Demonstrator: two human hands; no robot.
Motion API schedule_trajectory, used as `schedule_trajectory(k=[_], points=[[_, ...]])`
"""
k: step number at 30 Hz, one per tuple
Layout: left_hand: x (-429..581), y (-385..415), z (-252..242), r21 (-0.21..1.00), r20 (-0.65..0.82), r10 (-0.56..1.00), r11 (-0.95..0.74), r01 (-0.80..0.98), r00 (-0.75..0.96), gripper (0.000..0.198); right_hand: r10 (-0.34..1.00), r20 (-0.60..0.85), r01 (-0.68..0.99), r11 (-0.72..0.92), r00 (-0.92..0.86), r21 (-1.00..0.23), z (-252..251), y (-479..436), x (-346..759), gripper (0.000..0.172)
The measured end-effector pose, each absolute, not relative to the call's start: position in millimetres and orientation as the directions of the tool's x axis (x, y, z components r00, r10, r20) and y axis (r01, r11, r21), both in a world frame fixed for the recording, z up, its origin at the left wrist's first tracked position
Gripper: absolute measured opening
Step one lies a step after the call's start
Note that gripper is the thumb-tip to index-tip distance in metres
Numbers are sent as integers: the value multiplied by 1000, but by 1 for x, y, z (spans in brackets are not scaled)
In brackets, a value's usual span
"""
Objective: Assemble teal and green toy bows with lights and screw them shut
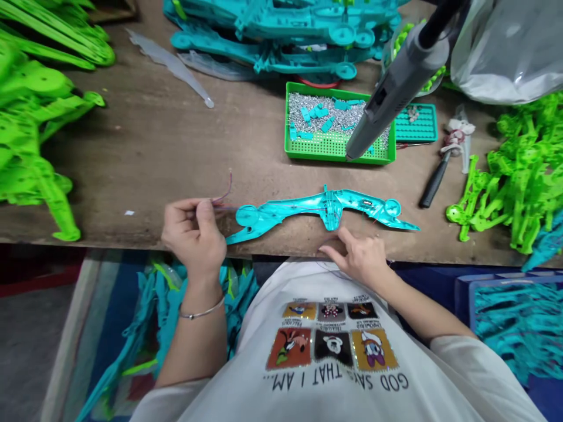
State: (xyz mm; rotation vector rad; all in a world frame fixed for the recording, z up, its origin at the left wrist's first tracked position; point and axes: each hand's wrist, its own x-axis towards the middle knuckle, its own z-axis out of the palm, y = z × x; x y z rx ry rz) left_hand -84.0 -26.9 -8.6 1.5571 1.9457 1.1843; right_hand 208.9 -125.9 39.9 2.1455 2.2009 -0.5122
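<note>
A turquoise bow-shaped plastic part (292, 207) lies flat on the bench edge, with a thin wire running along its left arm. My left hand (193, 231) is closed in a pinch on the thin wires (229, 186) beyond the part's left end; one loose end curls upward. By the lower edge of the part's middle is my right hand (363, 253), thumb and forefinger apart. Its forefinger reaches the middle block, and a thin wire loops down near the thumb. Whether the fingertip presses on the wire or the part, I cannot tell.
A green basket (316, 153) holds screws and small turquoise pieces. A grey electric screwdriver (387, 94) hangs over it. Lime parts (39, 117) pile at left, more (528, 170) at right. Turquoise parts (281, 35) lie behind. A black-handled tool (435, 180) rests at right.
</note>
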Motion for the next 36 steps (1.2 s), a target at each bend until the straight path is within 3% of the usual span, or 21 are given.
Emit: schedule_trajectory(k=[3,6,8,12,17,22,26,28,32,34,36], points=[[-80,-25,-9,869,213,908,-6,495,-362,25,955,-262,970,79,-140,-229,39,-123,215,52],[-79,-24,-9,898,164,912,21,440,-377,22,965,-246,979,43,-92,-198,45,-121,230,58],[-80,-23,-11,893,164,907,32,450,-389,23,969,-242,984,2,-46,-179,46,-121,239,47],[-82,-21,-16,888,177,904,24,459,-390,24,973,-231,977,-59,10,-207,40,-118,255,8],[-84,-18,-16,929,121,927,20,370,-355,22,985,-144,903,27,-98,-429,49,-107,263,29],[-83,-16,-13,940,93,936,30,341,-338,22,961,-229,909,49,-156,-415,57,-107,249,14],[-82,-15,-14,938,63,936,63,341,-348,22,973,-216,950,14,-85,-311,41,-112,235,44],[-82,-15,-14,940,56,934,70,333,-354,22,975,-210,967,22,-77,-256,34,-112,235,40],[-83,-15,-15,946,41,934,78,314,-355,23,974,-210,977,42,-87,-208,36,-109,246,14],[-83,-14,-15,947,34,933,84,309,-358,24,978,-183,977,66,-104,-205,40,-108,252,12],[-83,-14,-15,951,31,933,83,297,-359,25,985,-82,953,127,-155,-277,41,-104,255,16]])
